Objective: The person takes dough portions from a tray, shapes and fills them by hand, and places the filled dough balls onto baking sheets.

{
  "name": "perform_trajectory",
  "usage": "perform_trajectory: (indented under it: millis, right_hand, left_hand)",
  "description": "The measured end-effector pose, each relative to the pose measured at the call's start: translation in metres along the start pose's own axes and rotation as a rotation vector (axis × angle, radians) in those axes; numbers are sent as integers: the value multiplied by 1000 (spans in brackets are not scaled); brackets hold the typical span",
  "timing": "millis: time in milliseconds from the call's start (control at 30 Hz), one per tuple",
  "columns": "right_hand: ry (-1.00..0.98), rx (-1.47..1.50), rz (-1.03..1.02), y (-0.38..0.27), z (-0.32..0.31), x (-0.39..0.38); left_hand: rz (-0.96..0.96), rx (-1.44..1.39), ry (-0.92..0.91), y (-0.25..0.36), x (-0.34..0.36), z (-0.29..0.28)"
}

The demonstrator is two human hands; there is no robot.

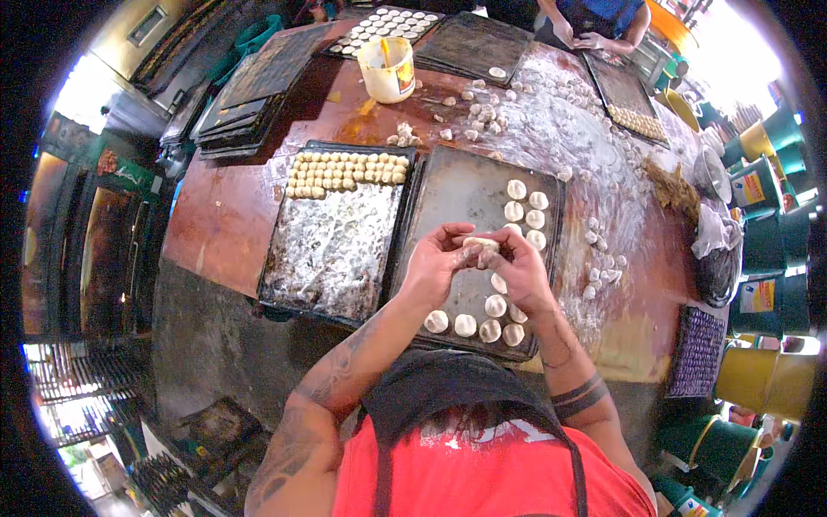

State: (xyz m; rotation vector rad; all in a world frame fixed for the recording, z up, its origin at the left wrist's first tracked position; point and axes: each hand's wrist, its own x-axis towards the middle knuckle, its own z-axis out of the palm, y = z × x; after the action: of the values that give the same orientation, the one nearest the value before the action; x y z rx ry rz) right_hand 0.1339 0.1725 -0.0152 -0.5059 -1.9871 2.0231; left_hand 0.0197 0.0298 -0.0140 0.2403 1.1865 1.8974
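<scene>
Between my left hand [442, 263] and my right hand [517, 265], a small piece of pale dough [481, 243] is pinched by the fingers of both. The two hands meet above a dark baking tray [448, 198]. Round flattened dough pieces [495, 306] line that tray's right side and part of its near edge; my right hand and wrist hide some of them. To the left, a floured tray [332, 250] carries rows of small dough balls [349, 170] along its far end.
Loose dough lumps [487, 112] lie on the floured tabletop [603, 215]. A white bucket [386, 71] stands farther back, beside stacked dark trays [258, 86] and a tray of dough rounds [388, 28]. Across the table is another person [594, 26]. Buckets [758, 233] line the right.
</scene>
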Motion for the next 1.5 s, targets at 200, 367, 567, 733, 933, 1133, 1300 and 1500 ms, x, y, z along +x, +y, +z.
perform_trajectory:
  millis: [200, 367, 567, 733, 933, 1133, 1300, 1500]
  right_hand:
    - [273, 350, 96, -31, 26, -2]
    - [422, -567, -362, -39, 20, 2]
    - [95, -735, -449, -40, 19, -6]
    - [-124, -633, -627, -43, 24, 23]
    - [98, -496, -357, 6, 54, 7]
    - [-75, -64, 223, 27, 88, -1]
    - [-411, -419, 209, 51, 113, -18]
    - [-566, -920, -325, 64, 111, -35]
  left_hand:
    - [47, 321, 88, 18, -4, 24]
    - [220, 196, 77, -2, -13, 24]
    - [-153, -63, 82, 23, 0, -5]
    - [-154, -146, -182, 6, -12, -9]
    - [-218, -126, 39, -12, -33, -29]
    - [55, 475, 448, -22, -74, -67]
    - [119, 350, 682, -41, -105, -131]
    - [133, 268, 606, -23, -106, -132]
